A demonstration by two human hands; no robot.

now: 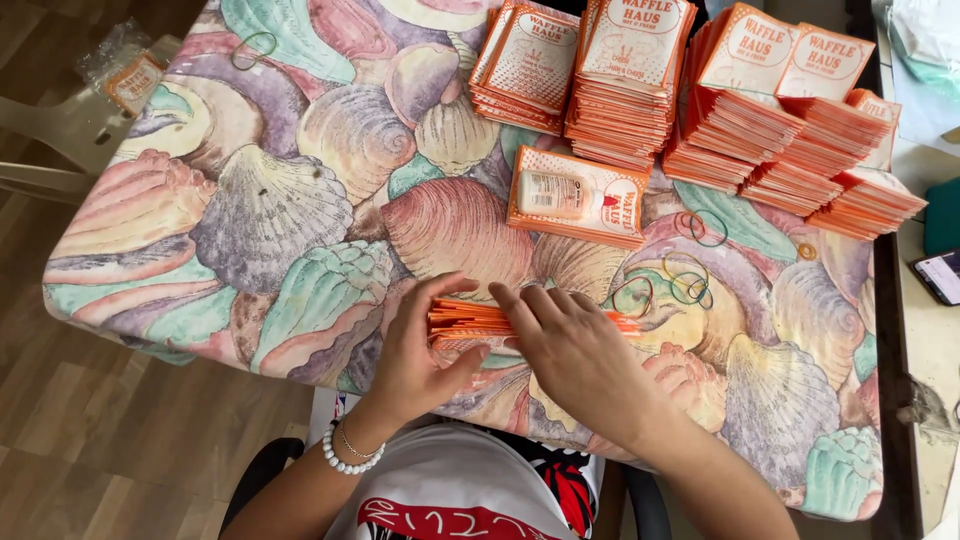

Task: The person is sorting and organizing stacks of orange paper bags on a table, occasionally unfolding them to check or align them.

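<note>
At the near edge of the table (140,300), the left hand (415,355) curls around the left end of a flat stack of orange paper sleeves (470,320), thumb under and fingers over. Beside it, the right hand (575,355) lies flat on top of the same stack, fingers extended, gripping nothing. Just right of the hands, loose rubber bands (680,280) lie on the shell-patterned cloth. Farther off, one small sleeve stack (578,198) sits alone; beyond it, tall piles of sleeves (700,100) line the far edge. A clear plastic bag (125,70) rests far left.
</note>
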